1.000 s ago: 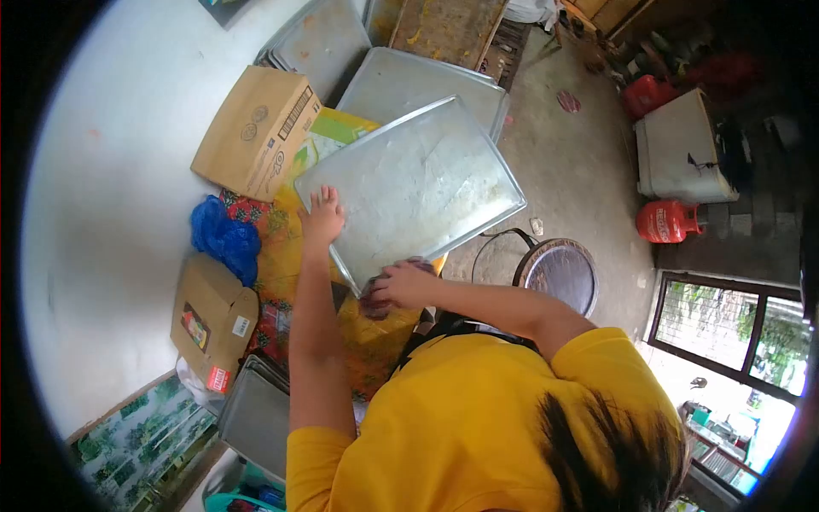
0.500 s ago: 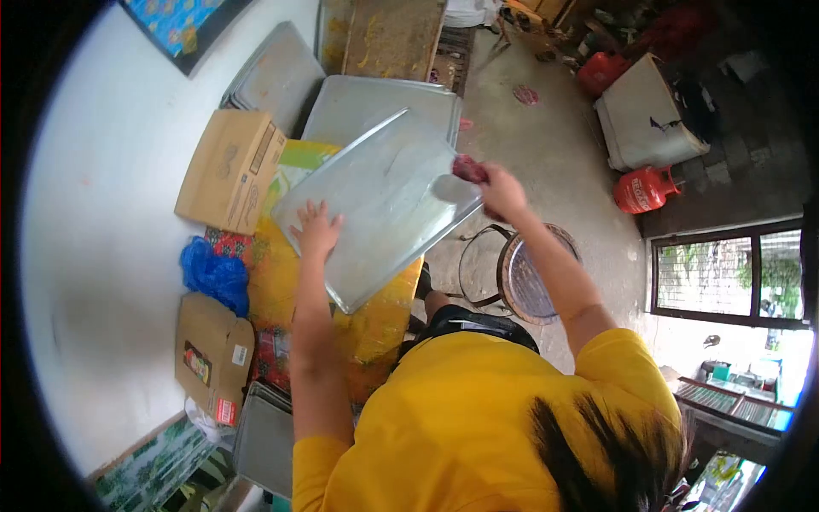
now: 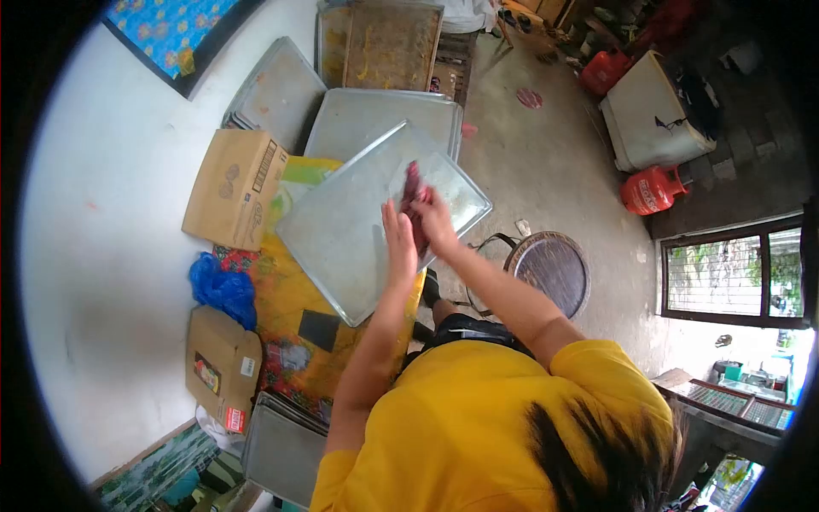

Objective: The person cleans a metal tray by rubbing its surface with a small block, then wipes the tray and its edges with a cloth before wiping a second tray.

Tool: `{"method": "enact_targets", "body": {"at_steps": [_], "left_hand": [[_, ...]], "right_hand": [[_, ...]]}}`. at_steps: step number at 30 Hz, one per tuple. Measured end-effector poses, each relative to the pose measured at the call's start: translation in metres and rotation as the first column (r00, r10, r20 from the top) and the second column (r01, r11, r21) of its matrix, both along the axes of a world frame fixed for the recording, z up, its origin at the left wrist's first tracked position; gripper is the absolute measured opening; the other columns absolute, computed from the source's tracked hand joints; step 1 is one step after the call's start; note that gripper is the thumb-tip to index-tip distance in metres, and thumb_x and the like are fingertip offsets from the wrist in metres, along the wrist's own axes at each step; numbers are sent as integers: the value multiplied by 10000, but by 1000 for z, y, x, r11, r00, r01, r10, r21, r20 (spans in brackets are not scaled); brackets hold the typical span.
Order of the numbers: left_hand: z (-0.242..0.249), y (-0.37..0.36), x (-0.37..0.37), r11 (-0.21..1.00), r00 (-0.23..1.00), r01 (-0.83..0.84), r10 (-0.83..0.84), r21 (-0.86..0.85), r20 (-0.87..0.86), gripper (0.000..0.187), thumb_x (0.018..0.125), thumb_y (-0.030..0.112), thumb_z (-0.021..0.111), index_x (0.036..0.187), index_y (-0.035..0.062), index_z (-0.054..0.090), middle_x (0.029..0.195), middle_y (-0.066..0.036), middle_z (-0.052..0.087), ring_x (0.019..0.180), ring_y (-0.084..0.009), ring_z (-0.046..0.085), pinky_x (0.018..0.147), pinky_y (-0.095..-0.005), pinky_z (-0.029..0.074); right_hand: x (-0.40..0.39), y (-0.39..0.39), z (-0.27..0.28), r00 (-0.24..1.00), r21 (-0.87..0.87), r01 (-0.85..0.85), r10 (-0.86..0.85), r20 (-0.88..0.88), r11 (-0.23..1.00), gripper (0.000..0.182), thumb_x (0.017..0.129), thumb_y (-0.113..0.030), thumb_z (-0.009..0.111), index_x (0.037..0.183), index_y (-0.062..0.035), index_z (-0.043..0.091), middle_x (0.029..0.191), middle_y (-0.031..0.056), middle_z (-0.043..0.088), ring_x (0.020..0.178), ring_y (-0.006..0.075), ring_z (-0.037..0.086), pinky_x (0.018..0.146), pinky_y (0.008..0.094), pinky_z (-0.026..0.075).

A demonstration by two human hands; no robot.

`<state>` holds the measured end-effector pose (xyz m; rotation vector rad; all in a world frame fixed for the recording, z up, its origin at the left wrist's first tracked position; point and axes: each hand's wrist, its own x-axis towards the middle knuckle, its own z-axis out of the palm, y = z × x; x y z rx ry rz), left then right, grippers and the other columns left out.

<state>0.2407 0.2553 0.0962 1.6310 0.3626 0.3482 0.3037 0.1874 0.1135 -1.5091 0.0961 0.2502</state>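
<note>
A shallow metal baking tray lies at a slant on the table, its right corner jutting past the table's edge. Over the tray's right half, my right hand grips a bunched dark red cloth. Close against the cloth's left side is my left hand, its fingers stretched out and held near one another. Whether the left palm presses on the cloth is hard to see. A dark square piece rests on the yellow table cover below the tray.
More trays stand behind, with others leaning on the wall. Along the left are a cardboard box, a blue plastic bag and an opened carton. A round stool stands right; beyond it is a red gas cylinder.
My right hand has brought the cloth left from the tray's right edge toward its middle. My left hand has left the tray's left side and come over beside the cloth.
</note>
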Motion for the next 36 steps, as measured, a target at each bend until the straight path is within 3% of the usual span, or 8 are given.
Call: {"method": "enact_targets", "body": {"at_steps": [7,11,15,18,25,27,32,36], "left_hand": [[56,18,-60,407,608,794,-511,452,-607,657,934,485,476,1447,91,361,1508,-180,312,1436,-394,146,1096,-663,75],[-11,28,-87,344,860,510,-216,789,-462,608,888,464,537,1401,147,456,1471,-138,396,1403,-388,244,1064,-699,115],[-84,40,-105,359,914,395,-247,846,-322,626,848,444,567,1396,160,467,1462,-115,416,1370,-347,331,1065,-674,171],[-84,41,-104,353,884,459,-268,815,-382,635,847,424,572,1410,160,443,1471,-99,406,1364,-318,352,1077,-656,177],[-57,37,-101,259,921,382,-186,887,-342,609,893,471,521,1398,138,452,1472,-83,406,1382,-309,326,1073,-653,196],[-60,37,-101,266,919,387,-187,883,-347,615,890,487,516,1394,141,455,1481,-80,393,1390,-305,312,1073,-658,187],[-59,37,-101,304,924,378,-181,874,-337,633,882,514,514,1397,151,452,1487,-73,384,1397,-304,302,1078,-657,178],[-66,38,-101,310,890,454,-188,835,-414,663,865,524,528,1406,150,449,1460,-68,429,1360,-292,363,1095,-646,146]], "right_hand": [[32,-34,65,999,-321,-48,53,7,946,719,845,-85,523,1495,-214,244,1142,202,601,923,290,642,849,363,489],[17,-15,16,744,-855,-36,585,322,517,738,830,-160,550,1492,-288,251,1227,177,594,1004,321,645,999,591,385],[-56,43,2,392,-966,-217,919,44,139,658,831,-234,562,1442,-358,352,1403,36,469,1344,242,392,1088,637,222],[-73,65,-70,273,-949,-203,945,181,241,590,822,-214,556,1387,-346,445,1438,32,425,1362,252,359,1100,603,221],[123,-92,-76,820,-764,270,277,501,586,395,829,-54,476,1158,-211,628,1188,82,597,1070,304,599,870,452,498],[146,-137,-64,989,-968,125,44,138,217,466,867,-85,491,1269,-313,550,1116,99,591,1005,332,623,814,464,533],[105,-90,-16,850,-918,223,395,348,327,508,850,-79,498,1294,-324,536,1188,98,584,1022,316,613,823,442,535],[23,13,-20,296,-898,-31,863,411,438,409,789,-182,576,1189,-261,613,1154,49,626,1096,269,585,945,439,458]]}}
